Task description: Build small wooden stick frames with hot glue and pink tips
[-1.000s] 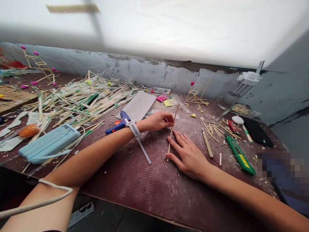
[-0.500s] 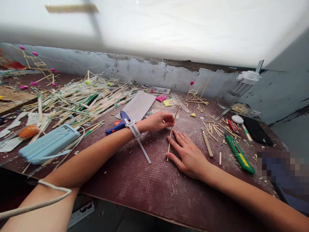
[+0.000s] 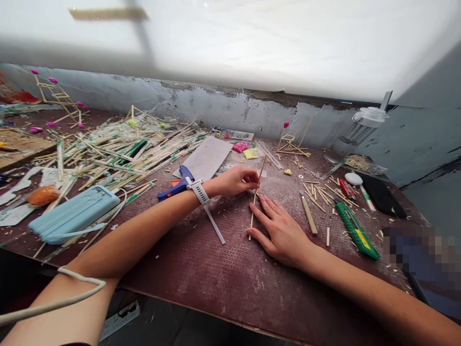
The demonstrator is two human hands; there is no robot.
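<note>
On table [image 3: 209, 278], 1 stick [image 3: 255, 197] in L hand [image 3: 237, 181] pinch, R hand [image 3: 284, 231] (fingers splayed) against it

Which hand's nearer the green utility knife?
Right. The right hand lies flat on the table, left of the green utility knife. The left hand is farther left, beyond the right hand, pinching a thin stick.

At left on the desk [image 3: 201, 283], we see a light blue box [image 3: 74, 212] near an orange lump [image 3: 43, 195]. Farther back, we find a pink packet [image 3: 241, 146] beside a yellow packet [image 3: 251, 154]. A white-lidded bottle [image 3: 355, 130] stands near the wall [image 3: 216, 108] at right, and a power strip [image 3: 118, 322] lies below the desk.
</note>
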